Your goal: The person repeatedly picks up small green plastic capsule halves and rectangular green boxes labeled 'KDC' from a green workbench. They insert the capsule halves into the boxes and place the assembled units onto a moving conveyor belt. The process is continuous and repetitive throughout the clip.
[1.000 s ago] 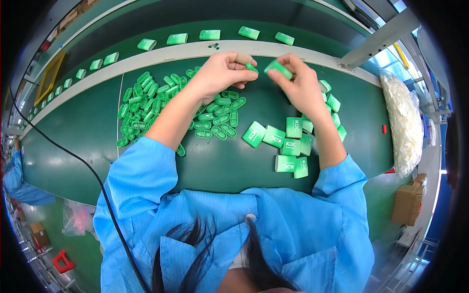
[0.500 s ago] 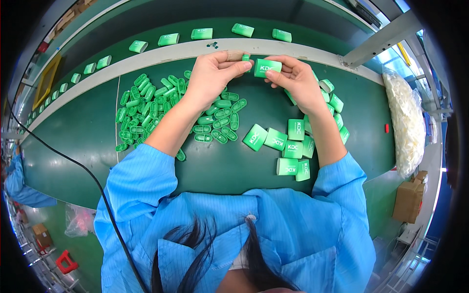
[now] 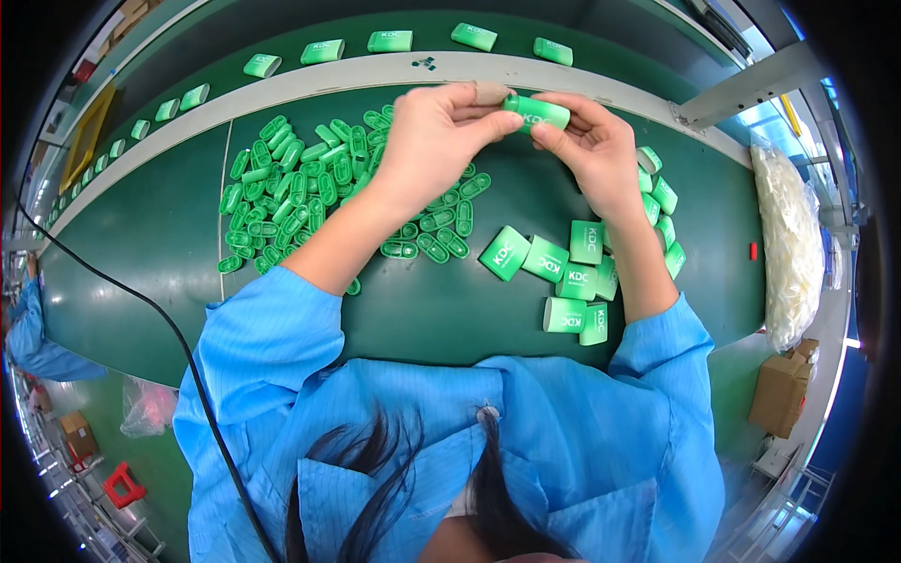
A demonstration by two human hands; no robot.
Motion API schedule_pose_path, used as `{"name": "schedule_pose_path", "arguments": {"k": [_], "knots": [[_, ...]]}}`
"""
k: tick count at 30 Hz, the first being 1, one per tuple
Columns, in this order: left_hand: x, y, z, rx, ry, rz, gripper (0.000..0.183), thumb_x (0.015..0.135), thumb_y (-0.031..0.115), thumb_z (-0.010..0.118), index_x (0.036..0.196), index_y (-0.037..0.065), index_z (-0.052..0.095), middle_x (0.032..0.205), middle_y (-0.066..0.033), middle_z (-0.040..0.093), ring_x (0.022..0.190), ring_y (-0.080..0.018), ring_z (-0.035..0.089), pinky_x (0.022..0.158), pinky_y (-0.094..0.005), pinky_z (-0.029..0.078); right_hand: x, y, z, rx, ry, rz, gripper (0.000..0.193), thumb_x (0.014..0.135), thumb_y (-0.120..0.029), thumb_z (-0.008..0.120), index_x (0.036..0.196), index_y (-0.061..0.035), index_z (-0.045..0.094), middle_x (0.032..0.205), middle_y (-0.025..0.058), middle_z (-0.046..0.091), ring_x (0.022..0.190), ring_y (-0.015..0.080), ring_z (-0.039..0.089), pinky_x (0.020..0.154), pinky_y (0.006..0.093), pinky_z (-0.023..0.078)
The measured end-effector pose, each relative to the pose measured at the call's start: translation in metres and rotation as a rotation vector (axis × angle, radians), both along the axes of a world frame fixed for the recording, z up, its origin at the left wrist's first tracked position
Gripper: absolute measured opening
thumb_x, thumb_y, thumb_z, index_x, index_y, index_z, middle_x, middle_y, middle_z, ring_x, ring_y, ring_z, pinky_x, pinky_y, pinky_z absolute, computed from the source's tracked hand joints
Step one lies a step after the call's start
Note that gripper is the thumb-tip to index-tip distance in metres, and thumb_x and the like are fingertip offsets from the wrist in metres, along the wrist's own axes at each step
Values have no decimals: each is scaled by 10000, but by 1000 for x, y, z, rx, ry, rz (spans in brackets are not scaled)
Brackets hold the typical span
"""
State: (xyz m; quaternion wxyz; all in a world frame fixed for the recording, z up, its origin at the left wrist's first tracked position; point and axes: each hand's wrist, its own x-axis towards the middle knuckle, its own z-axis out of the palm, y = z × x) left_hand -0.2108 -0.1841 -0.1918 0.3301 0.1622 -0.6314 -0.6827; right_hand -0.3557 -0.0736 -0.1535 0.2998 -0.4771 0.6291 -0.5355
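Above the far part of the bench my two hands meet at one small green-and-white case. My right hand (image 3: pixel 598 155) grips the case (image 3: pixel 548 114) by its paler right end, thumb below and fingers behind. At the darker left end, my left hand (image 3: pixel 434 141) pinches a small green oval cap (image 3: pixel 511 100) against it; the fingers partly hide whether it is fully seated. A beige wrap covers one left fingertip. Loose green oval caps (image 3: pixel 298 188) lie heaped around and under my left forearm. Several similar cases (image 3: pixel 577 279) are spread beside my right forearm.
Beyond a pale rail (image 3: pixel 375 72), a row of green cases (image 3: pixel 389 41) stands on a green belt. A clear bag of whitish pieces (image 3: pixel 786 249) sits at the right edge. A black cable (image 3: pixel 141 298) crosses the left side. A small red object (image 3: pixel 753 251) lies on the right.
My left hand has moved right and brought the cap from beside the case to its left end. My right hand has shifted slightly right, turning the case to a tilt.
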Motion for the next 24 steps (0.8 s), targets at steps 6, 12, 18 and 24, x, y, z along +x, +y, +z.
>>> {"name": "schedule_pose_path", "arguments": {"k": [6, 12, 18, 24], "knots": [[-2, 24, -3, -409, -195, 161, 341, 884, 62, 527, 1196, -66, 481, 815, -185, 660, 738, -244, 681, 665, -304, 530, 5, 1, 1, 59, 171, -61, 281, 792, -36, 667, 1063, 15, 614, 930, 91, 663, 846, 131, 635, 784, 252, 514], [-1, 26, -5, -531, -185, 194, 284, 841, 60, 550, 1105, -28, 491, 782, -209, 636, 705, -371, 631, 617, -391, 506, 12, 2, 0, 39, 379, -102, 269, 783, -65, 683, 1038, 2, 633, 893, 82, 673, 811, 125, 638, 760, 260, 515], [9, -16, 11, -819, -446, 352, 362, 816, 268, 634, 1056, 4, 571, 955, -188, 629, 897, -349, 607, 750, -435, 490, -51, -35, 14, 117, 337, -290, 341, 801, -148, 676, 1082, 24, 589, 830, 41, 636, 710, 89, 555, 661, 229, 458], [20, -46, -5, -934, -748, 339, 284, 730, 296, 715, 761, 17, 675, 852, -131, 634, 827, -303, 614, 711, -409, 498, -157, -64, -21, 382, 499, -569, 427, 747, -225, 692, 1107, -17, 594, 760, 44, 644, 707, 124, 601, 653, 258, 480]]}}
